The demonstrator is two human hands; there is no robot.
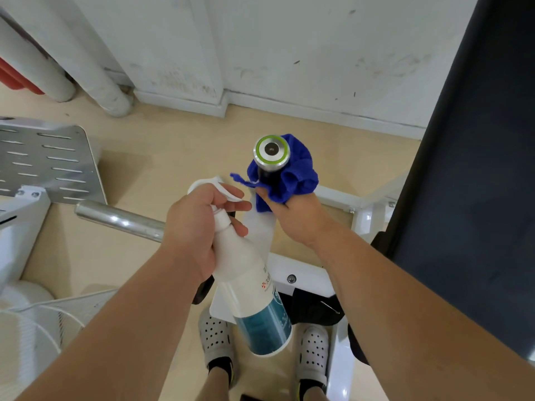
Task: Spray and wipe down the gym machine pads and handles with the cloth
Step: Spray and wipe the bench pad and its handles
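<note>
At frame centre, the right hand [301,218] holds the blue cloth [289,175] wrapped around the machine handle [271,153]. Just left, the left hand [197,227] grips the white spray bottle [254,290] by its neck.

Spray bottle [249,273]: white plastic with a teal label band round its lower half and a white trigger head. It is tilted, base toward the camera and nozzle pointing away toward the handle.
Bottle grip: the left hand [199,227] is curled round the neck, with fingers on the trigger.
Cloth [286,175]: deep blue and soft, bunched up round the handle just under its cap, with one frayed corner sticking out to the left.
Cloth grip: the right hand [295,218] holds it against the handle from below.
Handle [271,151]: dark grip with a silver end cap ringed in green, end facing the camera.
Pad [477,169]: black, long, along the right edge.
</note>
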